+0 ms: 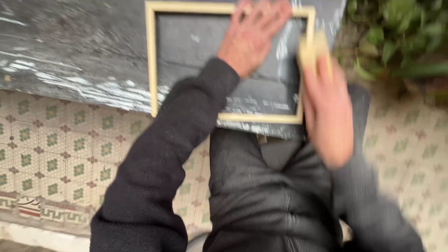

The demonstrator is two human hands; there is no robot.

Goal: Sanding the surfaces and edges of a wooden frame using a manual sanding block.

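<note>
Dark bench (pixel 70 56), pale wooden frame (pixel 151 60) lying flat.
My left hand (pixel 252 35) presses open on its far rail; right hand (pixel 326 107) grips a sanding block (pixel 310 49). Light, stiff frame, I judge.

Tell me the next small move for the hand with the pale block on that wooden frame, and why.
Probably draw the pale block down along the wooden frame's right rail. The right hand holds it near that rail's top corner, motion-blurred, while the left hand presses flat on the top rail, steadying the frame on the dark worktop. The rest of that rail lies below.
</note>
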